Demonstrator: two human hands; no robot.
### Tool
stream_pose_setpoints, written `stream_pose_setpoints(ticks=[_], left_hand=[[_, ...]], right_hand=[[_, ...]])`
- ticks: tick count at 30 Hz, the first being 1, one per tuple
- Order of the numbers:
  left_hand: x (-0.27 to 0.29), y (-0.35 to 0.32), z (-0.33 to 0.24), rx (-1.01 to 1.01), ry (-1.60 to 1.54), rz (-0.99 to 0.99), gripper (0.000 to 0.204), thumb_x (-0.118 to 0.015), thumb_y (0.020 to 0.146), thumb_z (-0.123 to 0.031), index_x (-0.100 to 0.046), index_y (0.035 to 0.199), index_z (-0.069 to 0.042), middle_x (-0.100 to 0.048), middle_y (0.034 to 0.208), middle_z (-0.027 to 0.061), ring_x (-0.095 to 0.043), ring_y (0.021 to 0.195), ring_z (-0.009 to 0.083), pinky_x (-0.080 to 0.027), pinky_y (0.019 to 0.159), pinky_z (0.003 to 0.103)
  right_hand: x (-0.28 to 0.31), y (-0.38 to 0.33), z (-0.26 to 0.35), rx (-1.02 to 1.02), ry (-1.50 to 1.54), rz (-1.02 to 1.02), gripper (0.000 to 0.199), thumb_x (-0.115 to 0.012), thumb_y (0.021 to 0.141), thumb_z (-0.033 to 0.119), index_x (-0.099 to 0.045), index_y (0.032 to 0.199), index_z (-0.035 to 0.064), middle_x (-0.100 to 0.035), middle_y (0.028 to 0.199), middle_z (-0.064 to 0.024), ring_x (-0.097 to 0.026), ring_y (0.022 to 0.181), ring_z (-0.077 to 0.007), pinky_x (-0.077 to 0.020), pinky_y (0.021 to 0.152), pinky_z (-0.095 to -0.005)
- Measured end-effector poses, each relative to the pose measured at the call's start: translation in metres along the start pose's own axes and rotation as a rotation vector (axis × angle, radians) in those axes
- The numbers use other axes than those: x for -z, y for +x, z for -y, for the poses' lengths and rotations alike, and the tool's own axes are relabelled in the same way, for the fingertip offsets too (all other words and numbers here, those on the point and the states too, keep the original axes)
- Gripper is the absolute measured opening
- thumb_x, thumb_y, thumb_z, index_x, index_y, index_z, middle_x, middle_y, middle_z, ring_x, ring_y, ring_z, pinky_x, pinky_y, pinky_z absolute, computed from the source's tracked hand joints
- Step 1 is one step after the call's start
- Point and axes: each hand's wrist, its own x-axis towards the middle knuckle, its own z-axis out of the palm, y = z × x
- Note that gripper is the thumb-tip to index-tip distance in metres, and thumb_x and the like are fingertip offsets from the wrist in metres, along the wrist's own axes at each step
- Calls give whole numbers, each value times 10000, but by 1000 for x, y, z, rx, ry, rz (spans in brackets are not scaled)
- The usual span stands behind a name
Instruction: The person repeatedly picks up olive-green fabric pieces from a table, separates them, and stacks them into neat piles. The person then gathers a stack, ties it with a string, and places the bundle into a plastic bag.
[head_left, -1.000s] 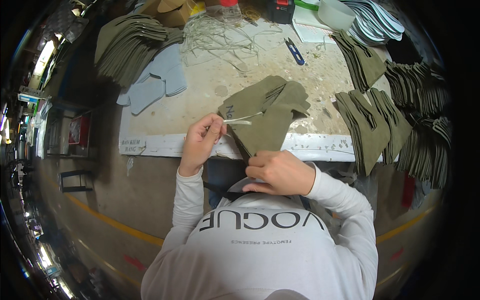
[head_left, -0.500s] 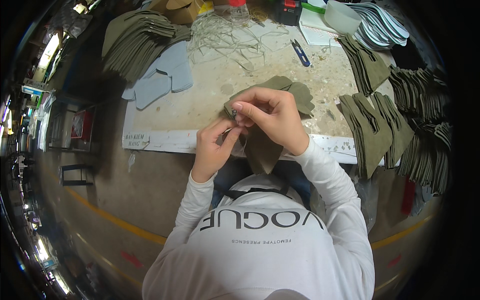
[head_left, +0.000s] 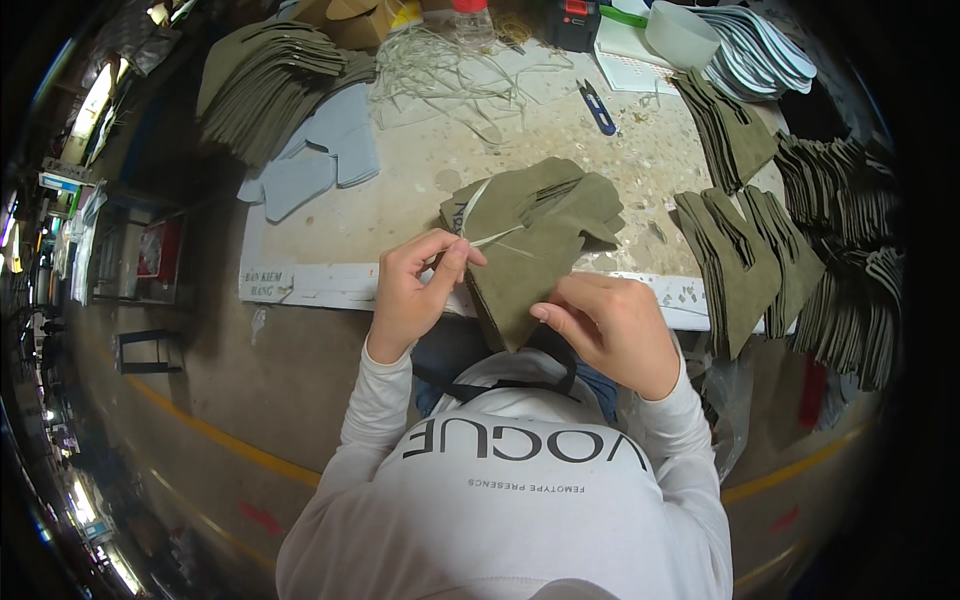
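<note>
A bundle of stacked olive fabric pieces [head_left: 545, 245] lies at the table's front edge, its pointed lower end hanging over. A thin pale strip [head_left: 497, 238] crosses the bundle on its left side. My left hand [head_left: 412, 292] pinches this strip at the bundle's left edge between thumb and fingertips. Curled closed, my right hand [head_left: 618, 325] is beside the bundle's lower right edge, thumb against the bent fingers. Whatever may be between those fingers is hidden.
Pale tangled strips [head_left: 430, 75] and blue thread snips [head_left: 598, 108] lie toward the back. Light grey cut pieces [head_left: 300, 183] and an olive stack [head_left: 265, 85] are on the left. More olive stacks [head_left: 730, 270] line the right, below a translucent bowl [head_left: 682, 36].
My right hand has moved down and right, away from my left hand, uncovering the bundle and strip. My left hand has shifted slightly down and left.
</note>
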Motion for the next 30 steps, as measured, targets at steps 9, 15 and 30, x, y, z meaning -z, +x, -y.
stream_pose_setpoints(ticks=[9,15,30], left_hand=[[17,6,10,578,-639,195,262,-555,960,-177,-620,796,16,-492,601,-9,-389,489,43,-316,430,182],[27,1,12,282,-206,189,257,-581,982,-173,-722,925,34,-576,604,-12,-484,509,33,-378,480,180],[-12,-16,49,-5,-742,2,286,-406,1065,-285,-420,866,-80,-484,820,41,-419,617,82,-352,563,205]], right_hand=[[-46,45,-13,225,-89,-163,375,-672,829,86,-680,1189,186,-488,876,-56,-596,719,-200,-495,571,-337],[-27,64,-15,384,-121,-135,88,-745,756,145,-693,795,86,-523,925,-47,-556,969,-230,-509,694,-348],[-55,101,-27,-335,1316,414,252,-498,1002,247,-517,797,103,-371,625,87,-256,514,-5,-174,446,-196]])
